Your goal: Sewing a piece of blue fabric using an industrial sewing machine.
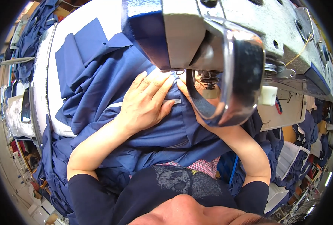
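Observation:
Navy blue cloth (99, 90) lies bunched and folded over the white bed of a sewing machine (145, 41). My left hand (145, 97) rests on it palm down, fingers stretched out, with the fingertips close to the needle area under the machine head. Beside its thumb a narrow pale strip (177, 101) crosses the cloth. My right hand (183, 89) is on the other side of the seam area, with a finger extended on the cloth. A shiny curved metal guard (245, 71) hides most of that hand. The needle itself is hidden.
More navy cloth (57, 161) hangs off the front and left edges of the machine bed. At the right, a light-coloured tray (286, 112) holds a small red-handled tool (278, 107). Garment piles (31, 48) stand at the far left. White plastic baskets (292, 159) are at the lower right.

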